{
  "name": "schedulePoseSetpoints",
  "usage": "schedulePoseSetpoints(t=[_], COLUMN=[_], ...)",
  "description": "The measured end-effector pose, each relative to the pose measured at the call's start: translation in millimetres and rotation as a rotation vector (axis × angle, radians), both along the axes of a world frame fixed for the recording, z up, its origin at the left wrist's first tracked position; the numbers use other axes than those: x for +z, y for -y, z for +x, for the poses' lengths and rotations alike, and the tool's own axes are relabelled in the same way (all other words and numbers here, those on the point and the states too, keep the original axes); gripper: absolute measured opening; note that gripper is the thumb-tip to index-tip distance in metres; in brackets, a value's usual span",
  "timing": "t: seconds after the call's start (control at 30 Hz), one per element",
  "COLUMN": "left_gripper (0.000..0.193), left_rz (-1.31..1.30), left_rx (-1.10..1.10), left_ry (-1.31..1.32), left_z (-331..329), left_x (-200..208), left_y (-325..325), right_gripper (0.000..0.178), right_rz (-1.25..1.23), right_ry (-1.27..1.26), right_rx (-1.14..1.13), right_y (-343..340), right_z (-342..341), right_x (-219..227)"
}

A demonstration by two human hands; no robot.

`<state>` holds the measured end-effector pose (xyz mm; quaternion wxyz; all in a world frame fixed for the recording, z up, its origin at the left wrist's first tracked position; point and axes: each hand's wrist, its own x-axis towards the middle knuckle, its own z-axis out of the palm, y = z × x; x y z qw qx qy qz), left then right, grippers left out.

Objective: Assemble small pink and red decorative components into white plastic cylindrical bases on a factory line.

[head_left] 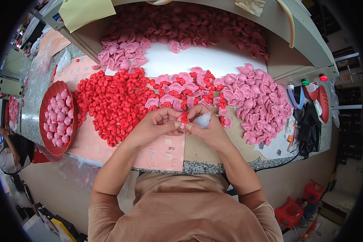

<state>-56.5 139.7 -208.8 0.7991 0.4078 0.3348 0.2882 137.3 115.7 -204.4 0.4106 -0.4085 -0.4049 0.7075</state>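
My two hands meet at the front middle of the table. My left hand is closed, its fingertips pinching a small pink plastic part, mostly hidden by the fingers. A glossy red bow-shaped piece sits against it between both hands. My right hand is closed too, thumb and finger at the red piece, and a small translucent squeeze bottle is tucked in the same hand. Just beyond lie pink shell-like parts with red pieces. A heap of red pieces is to the left, pink shells to the right.
A red oval basket of pink round pieces stands at the left. Behind, a lit box-like cabinet holds more pink shells. Black cloth-like items and a cable lie at the right edge. Marked pink paper covers the front edge.
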Motion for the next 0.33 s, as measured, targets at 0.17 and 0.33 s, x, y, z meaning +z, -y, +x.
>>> schedulePoseSetpoints(t=[0.17,0.33], left_gripper=[0.019,0.02], left_rz=[-0.008,-0.009], left_rx=[0.006,0.004], left_ry=[0.009,0.015], left_z=[-0.1,0.1], left_x=[-1.3,-2.1], left_y=[0.3,-0.1], right_gripper=[0.019,0.019], right_rz=[0.009,0.025], right_ry=[0.016,0.026], right_rx=[0.001,0.002], right_y=[-0.2,0.1], right_z=[0.3,1.2], right_x=[-1.9,-4.9])
